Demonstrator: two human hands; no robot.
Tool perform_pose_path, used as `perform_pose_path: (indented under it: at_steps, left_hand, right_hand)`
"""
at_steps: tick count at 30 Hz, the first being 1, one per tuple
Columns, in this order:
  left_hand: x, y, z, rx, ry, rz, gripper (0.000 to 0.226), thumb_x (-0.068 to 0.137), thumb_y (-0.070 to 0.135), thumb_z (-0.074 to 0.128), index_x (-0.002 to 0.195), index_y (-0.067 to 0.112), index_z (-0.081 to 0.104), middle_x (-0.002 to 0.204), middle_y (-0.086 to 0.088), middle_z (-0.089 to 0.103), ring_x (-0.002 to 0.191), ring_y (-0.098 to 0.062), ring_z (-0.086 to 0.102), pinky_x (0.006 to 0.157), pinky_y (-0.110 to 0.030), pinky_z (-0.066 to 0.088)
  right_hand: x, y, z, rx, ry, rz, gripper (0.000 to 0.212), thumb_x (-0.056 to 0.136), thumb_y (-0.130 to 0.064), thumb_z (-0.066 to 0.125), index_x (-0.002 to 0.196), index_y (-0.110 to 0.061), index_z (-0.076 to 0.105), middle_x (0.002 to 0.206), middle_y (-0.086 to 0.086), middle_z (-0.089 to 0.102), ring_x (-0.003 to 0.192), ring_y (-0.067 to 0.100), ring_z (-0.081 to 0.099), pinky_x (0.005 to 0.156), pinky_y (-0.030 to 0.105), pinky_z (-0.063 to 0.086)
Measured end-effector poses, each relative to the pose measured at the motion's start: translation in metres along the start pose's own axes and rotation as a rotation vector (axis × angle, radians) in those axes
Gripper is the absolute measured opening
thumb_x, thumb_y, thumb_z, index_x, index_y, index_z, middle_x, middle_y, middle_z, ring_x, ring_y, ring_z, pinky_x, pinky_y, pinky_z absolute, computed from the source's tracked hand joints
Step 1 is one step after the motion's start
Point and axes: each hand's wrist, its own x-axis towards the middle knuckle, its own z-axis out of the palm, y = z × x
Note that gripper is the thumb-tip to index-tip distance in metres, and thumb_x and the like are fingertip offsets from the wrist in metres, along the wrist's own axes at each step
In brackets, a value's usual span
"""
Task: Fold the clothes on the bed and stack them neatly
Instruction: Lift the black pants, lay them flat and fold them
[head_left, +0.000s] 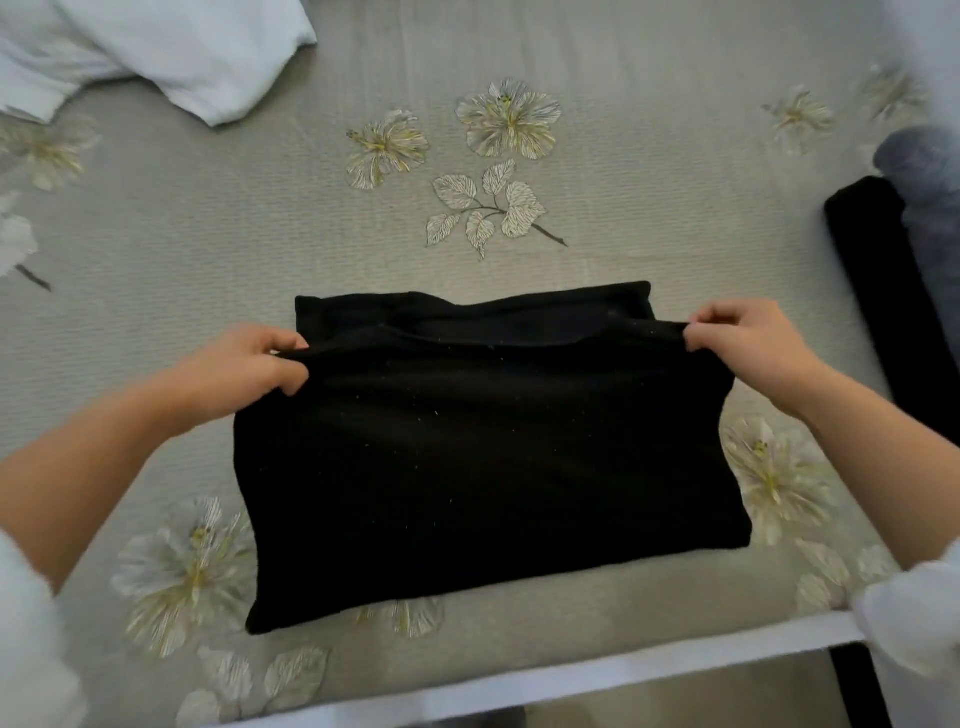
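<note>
Two corners pinched on a black folded garment (483, 457) near the front edge of the grey flowered bed (208, 270).
Fingers of my left hand (244, 371) and right hand (753, 348) pinch its top layer's far corners. White clothing (171, 57) lies far left; a black folded piece (883, 291) and a blurred blue-grey heap (924, 171) are cut off at right.

The bed (208, 249), under a ribbed grey-green cover printed with pale flowers, carries a folded black knit garment (467, 467) near its front edge, crumpled white cloth (171, 57) at the far left, and a long black folded cloth (883, 291) beside a grey-blue fuzzy bundle (924, 171) at right.
</note>
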Motion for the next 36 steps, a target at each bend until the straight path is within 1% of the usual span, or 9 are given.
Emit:
perform_pose_path:
  at_steps: [3, 5, 7, 9, 13, 15, 17, 32, 36]
  left_hand:
    - [0.037, 0.002, -0.005, -0.084, 0.217, 0.038, 0.014, 0.071, 0.011, 0.060, 0.082, 0.001, 0.062, 0.066, -0.009, 0.056, 0.060, -0.021, 0.053, 0.055, -0.025, 0.038]
    - [0.060, 0.000, 0.002, -0.197, 0.417, 0.026, 0.013, 0.082, 0.006, 0.059, 0.095, 0.007, 0.062, 0.078, -0.007, 0.062, 0.059, -0.013, 0.058, 0.050, -0.019, 0.045]
    - [0.075, -0.006, 0.020, -0.187, 0.621, 0.015, 0.032, 0.085, 0.014, 0.061, 0.116, 0.014, 0.055, 0.105, -0.007, 0.062, 0.085, -0.016, 0.062, 0.068, -0.022, 0.050]
    - [0.075, -0.016, 0.047, 0.003, 0.721, 0.080, 0.048, 0.087, 0.020, 0.060, 0.132, 0.012, 0.045, 0.131, -0.008, 0.051, 0.119, -0.023, 0.048, 0.099, -0.032, 0.039]
    - [0.050, -0.030, 0.119, 0.364, 0.534, 0.353, 0.056, 0.093, 0.037, 0.038, 0.146, 0.021, 0.030, 0.158, -0.006, 0.017, 0.146, -0.022, 0.009, 0.116, -0.042, 0.011]
    - [0.047, -0.040, 0.148, 0.479, 0.399, 0.336, 0.059, 0.094, 0.047, 0.024, 0.150, 0.032, 0.014, 0.160, -0.002, -0.003, 0.147, -0.019, -0.011, 0.118, -0.044, 0.000]
    - [0.052, -0.048, 0.163, 0.500, 0.382, 0.235, 0.060, 0.094, 0.053, 0.016, 0.150, 0.036, 0.005, 0.159, -0.003, -0.012, 0.144, -0.020, -0.021, 0.117, -0.047, -0.004]
    - [0.063, -0.056, 0.179, 0.585, 0.520, 0.150, 0.064, 0.089, 0.044, 0.027, 0.150, 0.031, 0.017, 0.160, -0.007, 0.003, 0.147, -0.021, -0.007, 0.118, -0.040, -0.001]
    - [0.064, -0.055, 0.180, 0.595, 0.512, 0.139, 0.065, 0.088, 0.045, 0.025, 0.151, 0.030, 0.016, 0.160, -0.008, 0.002, 0.147, -0.022, -0.007, 0.118, -0.043, 0.001]
  right_hand:
    - [0.040, -0.011, 0.013, 0.041, 0.063, 0.000, 0.008, 0.076, -0.005, 0.061, 0.069, -0.008, 0.060, 0.063, 0.002, 0.051, 0.065, 0.014, 0.047, 0.059, 0.026, 0.036]
    - [0.064, -0.008, 0.028, 0.052, 0.133, 0.023, 0.001, 0.079, -0.011, 0.063, 0.078, -0.011, 0.063, 0.073, 0.003, 0.058, 0.073, 0.017, 0.053, 0.064, 0.029, 0.041]
    - [0.073, 0.001, 0.047, -0.050, 0.224, 0.052, 0.028, 0.083, -0.022, 0.065, 0.108, -0.012, 0.061, 0.102, 0.005, 0.062, 0.095, 0.019, 0.057, 0.080, 0.031, 0.044]
    - [0.062, 0.011, 0.070, -0.201, 0.314, -0.030, 0.048, 0.086, -0.030, 0.063, 0.128, -0.011, 0.049, 0.126, 0.005, 0.054, 0.117, 0.021, 0.050, 0.098, 0.033, 0.038]
    - [0.019, 0.035, 0.119, -0.510, 0.169, -0.371, 0.061, 0.089, -0.041, 0.052, 0.142, -0.015, 0.039, 0.152, 0.006, 0.034, 0.142, 0.022, 0.026, 0.114, 0.042, 0.021]
    - [0.012, 0.048, 0.135, -0.671, 0.041, -0.409, 0.066, 0.090, -0.053, 0.035, 0.150, -0.027, 0.024, 0.160, 0.001, 0.012, 0.148, 0.018, 0.001, 0.119, 0.043, 0.004]
    - [0.016, 0.058, 0.144, -0.745, 0.014, -0.358, 0.067, 0.090, -0.059, 0.025, 0.151, -0.033, 0.013, 0.161, 0.000, 0.001, 0.148, 0.019, -0.010, 0.119, 0.044, -0.003]
    - [0.025, 0.074, 0.154, -0.753, 0.087, -0.342, 0.065, 0.091, -0.056, 0.028, 0.151, -0.032, 0.020, 0.161, 0.004, 0.010, 0.148, 0.023, 0.000, 0.119, 0.047, 0.004]
    - [0.025, 0.070, 0.150, -0.690, 0.022, -0.351, 0.065, 0.092, -0.059, 0.025, 0.151, -0.035, 0.014, 0.161, 0.001, 0.003, 0.148, 0.019, -0.007, 0.119, 0.044, -0.004]
